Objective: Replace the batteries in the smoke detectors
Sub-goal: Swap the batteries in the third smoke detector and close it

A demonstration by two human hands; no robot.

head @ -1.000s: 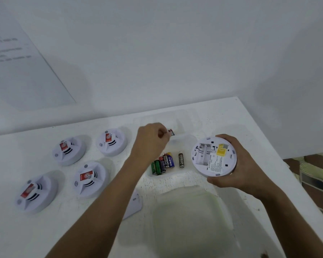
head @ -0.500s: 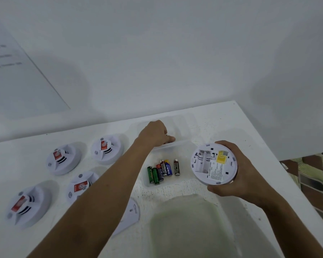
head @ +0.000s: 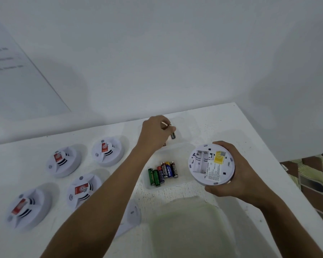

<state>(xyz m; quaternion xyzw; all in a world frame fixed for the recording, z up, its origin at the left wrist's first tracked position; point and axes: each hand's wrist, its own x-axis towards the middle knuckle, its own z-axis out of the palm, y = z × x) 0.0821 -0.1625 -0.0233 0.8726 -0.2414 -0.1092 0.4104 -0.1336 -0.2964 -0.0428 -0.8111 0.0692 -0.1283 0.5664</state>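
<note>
Left hand [head: 154, 134] lifts back out of the far tray [head: 185, 127], fingertips now pinching a battery [head: 173, 135]; right hand [head: 231, 175] grips the opened detector [head: 211, 164], awaiting fresh cells.

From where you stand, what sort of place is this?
Probably a plain workroom or test bench, not a lived-in home: a bare white table against a blank white wall, smoke detectors laid out in rows, and a clear tray of loose batteries.
</note>
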